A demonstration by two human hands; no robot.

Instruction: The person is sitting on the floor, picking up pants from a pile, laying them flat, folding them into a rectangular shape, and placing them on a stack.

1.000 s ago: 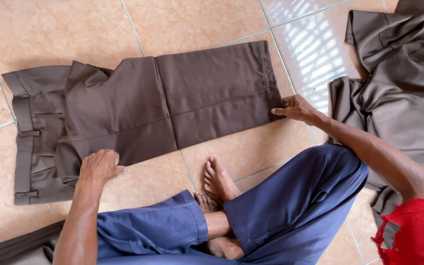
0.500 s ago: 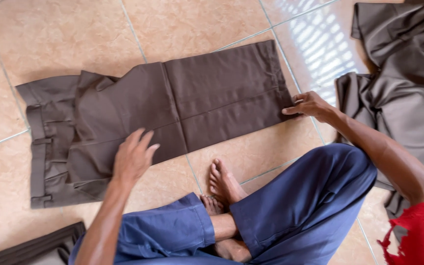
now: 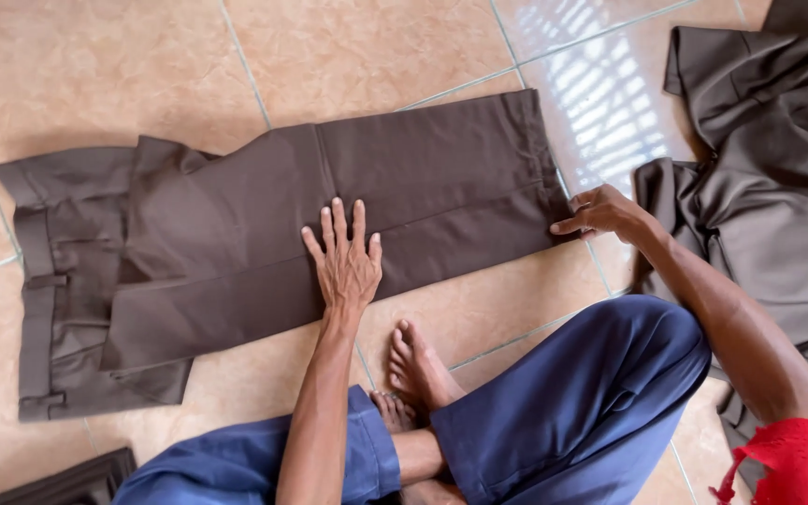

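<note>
I am sitting cross-legged on the tiled floor (image 3: pixel 123 75) and I judge that I am midway through folding the brown trousers (image 3: pixel 264 252): the legs are already lying doubled over the waist end, and what I am doing now looks like flattening that fold. My left hand (image 3: pixel 346 266) is lying flat on the cloth near the middle of the folded legs, palm down, fingers spread and pressing. My right hand (image 3: pixel 605 213) is reaching out to the hem end, off to the right of the left hand; its fingers are curled loosely with the fingertips touching the hem's lower corner, and I cannot tell whether they are truly pinching the cloth or only resting on it. The waistband is lying well to the left of my left hand.

As I see it, the next move is calling for a firm grip on the hem while the flat hand is holding the middle steady, so the layers are not sliding apart.

Just beyond my right hand, a heap of dark garments (image 3: pixel 769 159) is lying crumpled.
</note>
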